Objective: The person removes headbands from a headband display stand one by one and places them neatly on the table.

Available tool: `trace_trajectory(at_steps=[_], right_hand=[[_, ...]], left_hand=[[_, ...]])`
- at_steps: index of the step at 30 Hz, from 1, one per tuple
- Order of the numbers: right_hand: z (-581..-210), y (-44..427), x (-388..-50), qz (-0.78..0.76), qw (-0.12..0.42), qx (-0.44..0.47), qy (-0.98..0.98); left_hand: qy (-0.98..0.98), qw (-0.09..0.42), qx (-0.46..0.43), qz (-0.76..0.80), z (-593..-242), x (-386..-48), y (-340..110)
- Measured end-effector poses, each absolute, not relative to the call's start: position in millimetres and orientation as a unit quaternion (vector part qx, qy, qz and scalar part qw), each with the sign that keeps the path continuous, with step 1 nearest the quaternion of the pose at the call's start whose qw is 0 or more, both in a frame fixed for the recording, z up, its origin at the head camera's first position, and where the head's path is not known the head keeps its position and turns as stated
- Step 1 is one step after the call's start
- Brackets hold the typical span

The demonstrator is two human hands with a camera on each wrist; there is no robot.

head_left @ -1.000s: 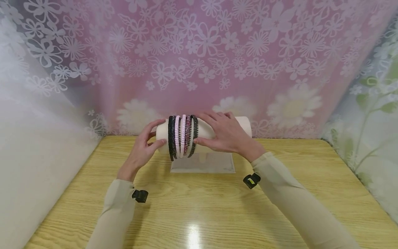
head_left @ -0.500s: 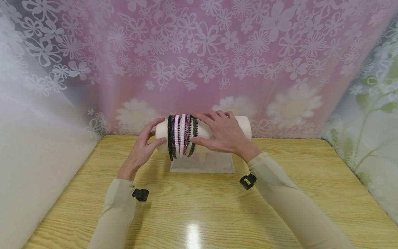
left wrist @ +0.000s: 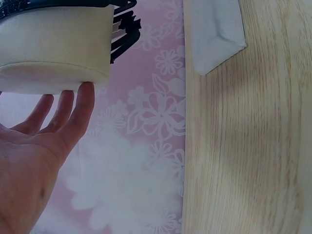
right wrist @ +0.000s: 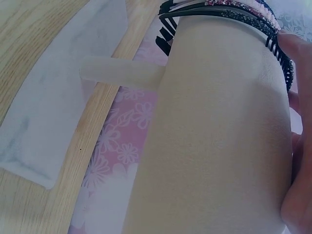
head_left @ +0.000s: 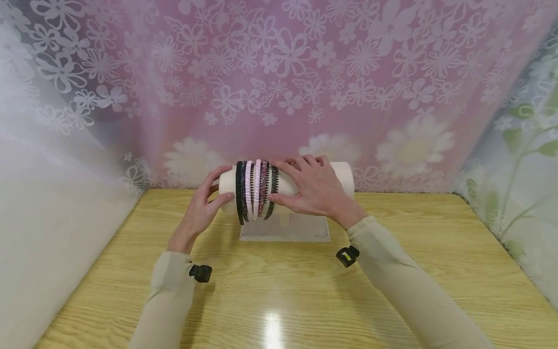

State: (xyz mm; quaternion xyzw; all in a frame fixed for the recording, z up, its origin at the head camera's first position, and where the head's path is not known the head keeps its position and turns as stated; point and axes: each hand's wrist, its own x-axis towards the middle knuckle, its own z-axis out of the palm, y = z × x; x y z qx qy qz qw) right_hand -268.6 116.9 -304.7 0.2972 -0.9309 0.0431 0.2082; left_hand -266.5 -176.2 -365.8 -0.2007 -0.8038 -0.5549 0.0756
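Note:
Several headbands sit side by side around the left half of a cream display roll (head_left: 287, 180): black ones, two pale pink ones (head_left: 256, 189), a pink glitter one (head_left: 263, 194) and a dark sparkly one (head_left: 273, 186) at the right. My left hand (head_left: 196, 213) holds the roll's left end, thumb at the front; in the left wrist view, several fingertips touch its end face. My right hand (head_left: 320, 191) lies over the roll, its thumb and index finger on the dark sparkly headband. In the right wrist view that headband (right wrist: 234, 17) shows its comb teeth; most of the hand is cut off.
The roll's post (right wrist: 122, 72) rises from a pale marbled base (head_left: 283, 232) on the wooden table (head_left: 261, 286). Close behind the table hangs a pink flowered curtain (head_left: 261, 97). A pale wall (head_left: 56, 194) borders the left side.
My right hand has shifted slightly left, its thumb and index finger further over the rightmost headbands. The left hand stays on the roll's end.

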Motion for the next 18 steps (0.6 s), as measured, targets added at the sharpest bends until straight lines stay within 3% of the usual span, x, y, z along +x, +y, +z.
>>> trace_trajectory(at_steps=[18], right_hand=[[-303.8,116.8,-264.8,0.042,0.199,0.289,-0.935]], left_hand=[[-0.801,0.077,-0.193,-0.561,-364.0,-267.9,-174.1]])
